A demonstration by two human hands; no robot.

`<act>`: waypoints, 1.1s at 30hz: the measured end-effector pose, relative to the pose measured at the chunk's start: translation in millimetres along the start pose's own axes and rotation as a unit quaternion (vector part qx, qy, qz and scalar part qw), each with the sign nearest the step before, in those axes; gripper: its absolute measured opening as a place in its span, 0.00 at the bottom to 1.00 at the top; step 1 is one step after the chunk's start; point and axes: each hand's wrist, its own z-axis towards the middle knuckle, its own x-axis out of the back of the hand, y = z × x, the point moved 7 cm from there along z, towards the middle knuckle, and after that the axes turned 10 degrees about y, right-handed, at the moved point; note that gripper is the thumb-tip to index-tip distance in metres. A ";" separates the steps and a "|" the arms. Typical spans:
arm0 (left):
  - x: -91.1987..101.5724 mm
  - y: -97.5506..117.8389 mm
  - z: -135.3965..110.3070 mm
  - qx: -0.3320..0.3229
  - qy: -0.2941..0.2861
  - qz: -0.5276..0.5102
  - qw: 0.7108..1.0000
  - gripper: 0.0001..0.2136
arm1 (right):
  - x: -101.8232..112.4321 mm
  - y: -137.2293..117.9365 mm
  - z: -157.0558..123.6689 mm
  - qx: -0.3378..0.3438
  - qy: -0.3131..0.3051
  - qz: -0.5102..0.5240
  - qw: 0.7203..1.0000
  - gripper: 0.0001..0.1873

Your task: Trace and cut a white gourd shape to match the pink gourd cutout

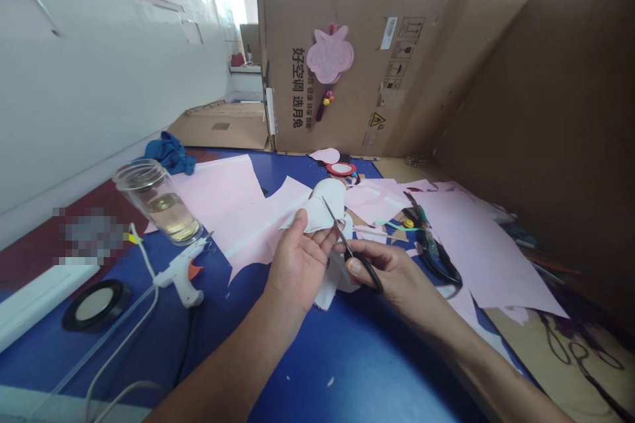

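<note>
In the head view, my left hand [300, 261] is turned palm up, its thumb pressed on a white sheet piece [330, 195] with a rounded top. My right hand [384, 268] grips black-handled scissors [370, 271], the thumb in one handle loop. Their metal blades point up and to the left across the white piece. Whether the blades are apart is hard to tell. More white material [340, 274] hangs below and behind my fingers, partly hidden by them.
Pink sheets [479, 244] lie at both sides. At left are a glass jar [173, 211] with liquid, a glue gun [181, 274] and a black tape roll [96, 304]. Pliers [434, 254] lie at right. Behind stands a cardboard box [367, 79] with a hanging pink ornament [330, 56].
</note>
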 end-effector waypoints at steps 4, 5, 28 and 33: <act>-1.0 0.0 -1.1 0.002 0.006 0.000 1.000 0.13 | 0.7 0.8 0.1 0.002 -0.005 -0.001 1.000 0.26; -1.1 -0.1 -1.5 0.003 0.009 0.000 1.000 0.13 | 0.8 0.6 0.1 0.004 -0.006 -0.004 1.000 0.25; -6.0 21.5 3.0 -0.069 -0.030 -0.002 0.997 0.15 | -7.1 -1.1 -2.1 0.007 -0.027 -0.017 0.999 0.28; -5.8 19.4 2.1 -0.070 -0.031 0.010 0.997 0.15 | -4.5 2.0 -0.7 0.012 -0.020 -0.021 0.999 0.26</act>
